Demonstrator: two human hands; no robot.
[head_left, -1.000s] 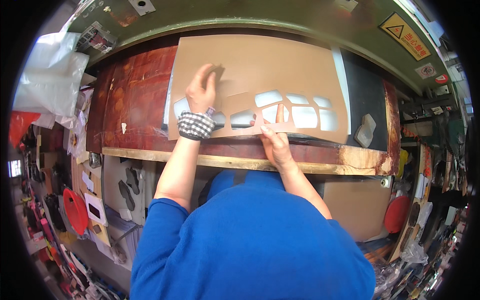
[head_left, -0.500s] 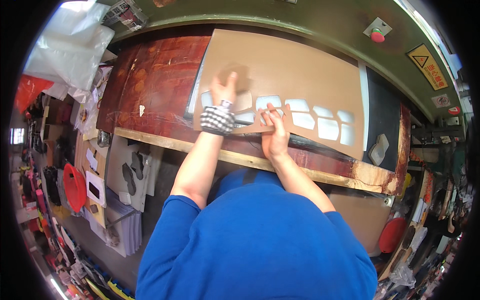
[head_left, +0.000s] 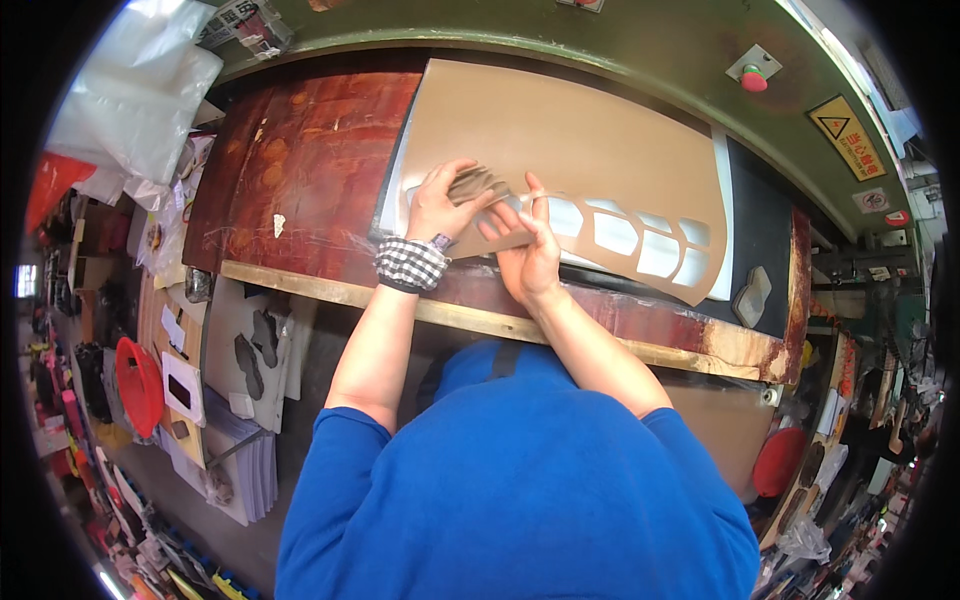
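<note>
We see sheet [head_left: 570, 125] ahead, long axis left to right; right hand [head_left: 528, 262], nearer cutouts [head_left: 614, 233], pinches its front edge [head_left: 508, 241]; left hand [head_left: 438, 212] clasps thin pieces [head_left: 474, 185].

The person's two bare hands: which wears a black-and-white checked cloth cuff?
The left hand: the checked cloth cuff circles its wrist, while the right hand has a bare wrist.
</note>
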